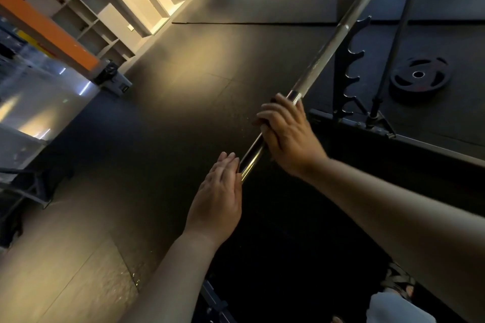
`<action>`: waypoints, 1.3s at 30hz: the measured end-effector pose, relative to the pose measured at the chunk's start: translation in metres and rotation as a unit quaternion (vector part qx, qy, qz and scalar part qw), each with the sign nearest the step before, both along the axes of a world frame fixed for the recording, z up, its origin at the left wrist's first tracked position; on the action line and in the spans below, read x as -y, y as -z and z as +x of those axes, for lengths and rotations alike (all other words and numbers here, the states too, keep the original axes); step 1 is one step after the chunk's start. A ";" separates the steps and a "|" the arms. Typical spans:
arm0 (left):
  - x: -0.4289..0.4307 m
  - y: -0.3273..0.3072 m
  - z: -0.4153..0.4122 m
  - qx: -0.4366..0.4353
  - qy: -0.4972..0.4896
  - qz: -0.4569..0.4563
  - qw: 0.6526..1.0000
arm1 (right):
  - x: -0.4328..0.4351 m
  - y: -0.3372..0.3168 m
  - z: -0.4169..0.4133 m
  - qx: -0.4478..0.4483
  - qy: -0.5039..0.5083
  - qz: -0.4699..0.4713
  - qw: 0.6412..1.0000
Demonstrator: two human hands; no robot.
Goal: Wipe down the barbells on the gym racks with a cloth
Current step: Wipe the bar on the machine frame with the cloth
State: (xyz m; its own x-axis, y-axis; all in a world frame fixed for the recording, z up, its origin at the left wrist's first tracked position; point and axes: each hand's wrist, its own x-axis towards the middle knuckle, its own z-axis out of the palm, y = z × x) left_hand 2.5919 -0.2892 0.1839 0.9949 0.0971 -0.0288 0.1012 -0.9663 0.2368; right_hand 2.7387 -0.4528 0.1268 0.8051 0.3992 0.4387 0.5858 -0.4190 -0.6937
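Hands: the right hand is wrapped over the long chrome steel barbell, fingers curled round the shaft. The left hand lies flat and straight-fingered, its edge touching the shaft just below the right.
Floor: dark rubber gym matting, speckled and matte, laid in big tiles with visible seams, spreads under and beyond both hands.
Shelving: white open cubby shelves, boxy and hard-edged, stand far off past the left hand.
Rack: black metal rack upright with hooked teeth, just beyond the right hand and behind the shaft.
Barbell position: it runs diagonally up and away from the right hand; its far end is out of sight.
Barbell surface: polished and mirror-smooth at the hands, duller and likely knurled further up.
Handling: probably heavy, rigid and prone to rolling, and slick on the smooth section. A full wrap on the shaft, as the right hand has it, suits best.
Plate: round black weight plate with cut-out grips, flat on the floor, well beyond the right hand.
Cloth: none clearly visible in either hand.
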 end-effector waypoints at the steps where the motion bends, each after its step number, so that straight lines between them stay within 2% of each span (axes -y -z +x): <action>1: 0.000 0.000 0.000 0.003 -0.003 0.003 1.000 | 0.006 -0.003 0.013 -0.004 0.013 -0.003 1.000; 4: 0.002 0.000 -0.004 0.001 -0.008 0.006 1.000 | -0.002 -0.009 0.014 -0.034 0.059 0.003 0.998; 6: 0.002 -0.001 -0.007 -0.002 -0.010 0.006 1.000 | -0.014 -0.007 -0.004 -0.005 0.043 -0.006 0.999; 10: 0.000 -0.002 -0.011 0.008 -0.006 0.006 1.000 | 0.008 -0.015 0.011 0.067 -0.055 -0.098 0.991; 13: -0.001 -0.002 -0.012 0.019 -0.006 0.006 1.000 | 0.021 -0.022 0.047 0.069 -0.015 -0.148 0.986; 16: -0.001 -0.001 -0.015 0.024 -0.005 0.015 1.000 | 0.010 -0.022 0.038 0.030 0.056 -0.114 0.992; 18: -0.004 0.001 -0.018 0.023 -0.003 0.021 1.000 | -0.004 -0.019 0.011 0.029 0.063 -0.077 0.995; 22: -0.005 -0.001 -0.023 0.023 0.001 0.035 0.999 | -0.005 -0.015 -0.015 0.085 -0.059 -0.093 0.990; 24: -0.003 -0.004 -0.024 0.022 0.002 0.038 0.999 | 0.004 -0.014 -0.003 0.093 -0.075 -0.115 0.986; 26: 0.000 -0.006 -0.026 0.024 -0.003 0.041 0.999 | 0.004 -0.015 0.001 0.072 -0.032 -0.111 0.991; 29: 0.002 -0.007 -0.034 0.018 -0.019 0.053 0.998 | -0.019 -0.017 -0.035 0.035 0.027 -0.082 0.996; 34: 0.000 -0.011 -0.051 -0.003 -0.045 0.061 0.997 | -0.017 -0.018 -0.057 0.077 -0.104 -0.124 0.984; 39: -0.006 -0.012 -0.069 -0.017 -0.054 0.045 0.997 | -0.027 -0.018 -0.063 0.037 -0.007 -0.108 0.993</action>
